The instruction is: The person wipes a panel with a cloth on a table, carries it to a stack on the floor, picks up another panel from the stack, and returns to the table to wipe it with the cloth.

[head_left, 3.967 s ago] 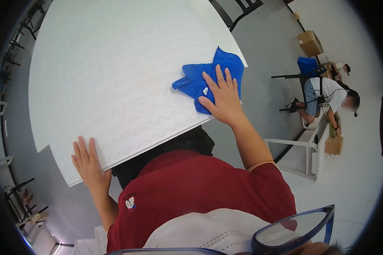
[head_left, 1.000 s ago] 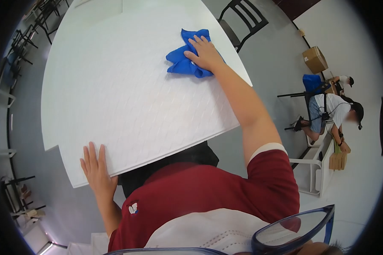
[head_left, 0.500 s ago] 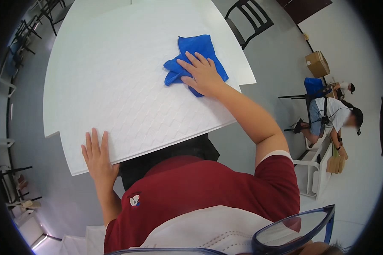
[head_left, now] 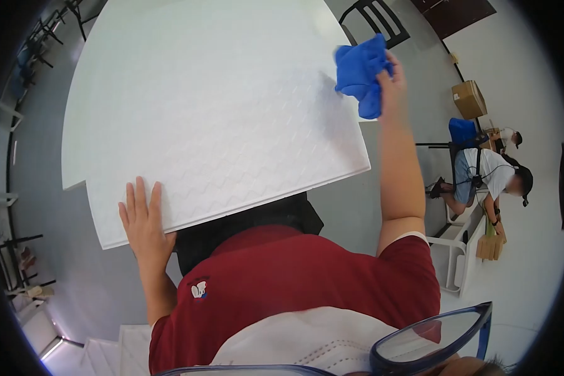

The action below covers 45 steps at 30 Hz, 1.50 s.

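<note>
A bunched blue cloth (head_left: 359, 70) is gripped in my right hand (head_left: 391, 84), raised at the right edge of the white table. Slight blur softens that hand, and its fingers curl around the cloth's right side. My left hand (head_left: 145, 216) lies flat at the near left edge of the table, fingers spread on a white quilted-pattern sheet (head_left: 232, 156). This sheet covers the near part of the white tabletop (head_left: 188, 37). A shadow falls on the sheet just left of the cloth.
Past the table's far right side stands a black slatted chair (head_left: 382, 22). To the right, a person (head_left: 489, 166) in a white shirt bends over a white table near a cardboard box (head_left: 469, 99). More chairs line the left side.
My right hand has gathered up the blue cloth, which lay spread under it, and lifted it rightward to the table's edge. My left hand stays in place on the sheet.
</note>
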{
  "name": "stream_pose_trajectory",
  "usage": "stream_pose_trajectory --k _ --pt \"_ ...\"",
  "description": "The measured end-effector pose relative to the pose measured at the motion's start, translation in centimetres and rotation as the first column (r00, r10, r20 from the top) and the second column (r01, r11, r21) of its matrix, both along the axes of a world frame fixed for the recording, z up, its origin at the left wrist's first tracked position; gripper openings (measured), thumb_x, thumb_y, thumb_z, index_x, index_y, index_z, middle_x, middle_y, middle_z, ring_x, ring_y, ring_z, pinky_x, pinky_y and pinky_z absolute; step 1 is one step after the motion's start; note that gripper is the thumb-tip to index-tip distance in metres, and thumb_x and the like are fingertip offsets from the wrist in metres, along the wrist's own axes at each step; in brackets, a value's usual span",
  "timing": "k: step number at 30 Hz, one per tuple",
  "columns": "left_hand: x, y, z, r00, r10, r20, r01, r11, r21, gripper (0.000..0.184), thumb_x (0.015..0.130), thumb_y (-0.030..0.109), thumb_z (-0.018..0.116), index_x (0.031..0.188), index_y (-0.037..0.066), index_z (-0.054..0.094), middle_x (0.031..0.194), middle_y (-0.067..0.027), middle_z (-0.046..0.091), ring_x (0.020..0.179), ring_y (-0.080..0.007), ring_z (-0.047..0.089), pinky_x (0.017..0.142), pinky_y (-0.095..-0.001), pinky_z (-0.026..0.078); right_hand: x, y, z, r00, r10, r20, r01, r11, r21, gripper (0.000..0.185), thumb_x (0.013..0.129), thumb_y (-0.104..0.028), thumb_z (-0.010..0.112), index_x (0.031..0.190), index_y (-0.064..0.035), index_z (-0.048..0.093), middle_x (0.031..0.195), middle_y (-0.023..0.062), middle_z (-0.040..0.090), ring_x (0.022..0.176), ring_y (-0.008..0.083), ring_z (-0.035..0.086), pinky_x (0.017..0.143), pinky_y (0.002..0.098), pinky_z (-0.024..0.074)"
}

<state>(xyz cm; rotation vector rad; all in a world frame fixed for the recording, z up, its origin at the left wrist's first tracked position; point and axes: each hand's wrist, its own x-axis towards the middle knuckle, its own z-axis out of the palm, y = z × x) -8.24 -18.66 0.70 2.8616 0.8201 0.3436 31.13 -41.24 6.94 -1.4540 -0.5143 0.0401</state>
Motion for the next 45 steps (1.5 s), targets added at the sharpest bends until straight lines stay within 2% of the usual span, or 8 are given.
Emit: stream_pose_trajectory --k 4,10,17,21,24,28,41,45 --pt "-0.3 0.5 -1.1 0.999 -0.003 0.042 0.002 1.0 0.03 0.082 0.05 -0.002 0.07 0.127 0.013 0.046 0.14 -0.0125 0.033 0.131 -0.033 0.028 0.105 -0.0504 0.02 0.5 -3.4 2.2 0.831 0.366 -0.419 -0.284 0.927 0.247 0.037 0.089 -0.013 0.051 0.123 -0.0021 0.043 0.113 0.0106 0.054 0.098 0.0187 0.057 0.082 0.0309 0.0504" --pt "0.0 0.2 -0.6 1.0 0.006 0.02 -0.006 1.0 0.007 0.079 0.052 -0.002 0.067 0.127 0.013 0.047 0.14 -0.0122 0.034 0.131 -0.0326 0.028 0.106 -0.0507 0.02 2.9 -2.0 1.1 0.884 0.09 -0.459 -0.268 0.902 -0.34 0.047 0.091 -0.026 0.052 0.13 -0.0028 0.039 0.115 0.009 0.055 0.099 0.0176 0.056 0.088 0.0316 0.0462" --pt "-0.1 0.1 -0.7 1.0 -0.015 0.024 0.014 1.0 0.027 0.08 0.052 -0.003 0.065 0.129 0.011 0.044 0.141 -0.0123 0.033 0.132 -0.0324 0.027 0.106 -0.0498 0.019 1.1 0.5 1.1 0.968 0.172 -0.183 -0.251 0.692 -0.676 0.065 0.088 -0.047 0.045 0.137 -0.0057 0.031 0.127 0.013 0.045 0.115 0.0197 0.045 0.088 0.0316 0.0431" --pt "-0.2 0.2 -0.8 1.0 -0.014 0.016 0.014 0.999 0.03 0.078 0.055 -0.002 0.063 0.129 0.01 0.044 0.141 -0.0126 0.033 0.132 -0.0328 0.027 0.106 -0.0499 0.019 -2.0 1.3 3.3 0.95 0.136 -0.281 -0.293 0.696 -0.656 0.059 0.087 -0.047 0.048 0.137 -0.0178 0.035 0.13 0.0155 0.043 0.117 0.0241 0.042 0.091 0.0374 0.0405" --pt "-0.2 0.4 -0.9 1.0 -0.017 0.019 0.016 0.999 0.035 0.076 0.056 0.0 0.063 0.129 0.01 0.044 0.141 -0.0128 0.033 0.131 -0.033 0.027 0.106 -0.0499 0.019 -2.3 0.6 1.2 0.967 0.25 0.049 -0.107 0.571 -0.814 0.065 0.082 -0.051 0.053 0.135 -0.0166 0.038 0.137 0.0177 0.035 0.123 0.0333 0.036 0.099 0.0482 0.0295" --pt "-0.2 0.3 -0.6 1.0 -0.004 -0.008 0.004 1.0 0.017 0.073 0.058 0.003 0.063 0.129 0.01 0.044 0.141 -0.0133 0.033 0.131 -0.0333 0.027 0.105 -0.0506 0.019 -5.2 1.0 -2.9 0.646 0.524 0.555 0.405 0.381 -0.831 0.061 0.078 -0.048 0.058 0.132 -0.0243 0.042 0.14 0.0188 0.029 0.127 0.041 0.027 0.099 0.0542 0.0267" --pt "-0.4 0.7 -0.4 1.0 -0.008 -0.028 0.008 1.0 -0.009 0.071 0.059 0.005 0.064 0.127 0.01 0.046 0.14 -0.0149 0.033 0.131 -0.0351 0.027 0.104 -0.0533 0.019 -0.3 4.7 -7.3 0.687 0.48 0.546 0.246 0.553 -0.796 0.043 0.087 -0.032 0.051 0.123 -0.0095 0.051 0.131 0.0192 0.042 0.12 0.0378 0.039 0.1 0.042 0.0322" --pt "-0.5 0.7 -0.7 0.999 -0.025 0.041 0.025 1.0 0.008 0.071 0.058 0.006 0.066 0.126 0.01 0.046 0.14 -0.0158 0.033 0.131 -0.0364 0.027 0.104 -0.0543 0.019 4.8 8.2 -8.1 0.786 0.189 0.589 0.387 0.592 -0.707 0.052 0.087 -0.039 0.048 0.131 -0.0105 0.041 0.134 0.0211 0.038 0.119 0.0401 0.039 0.1 0.0449 0.0317"
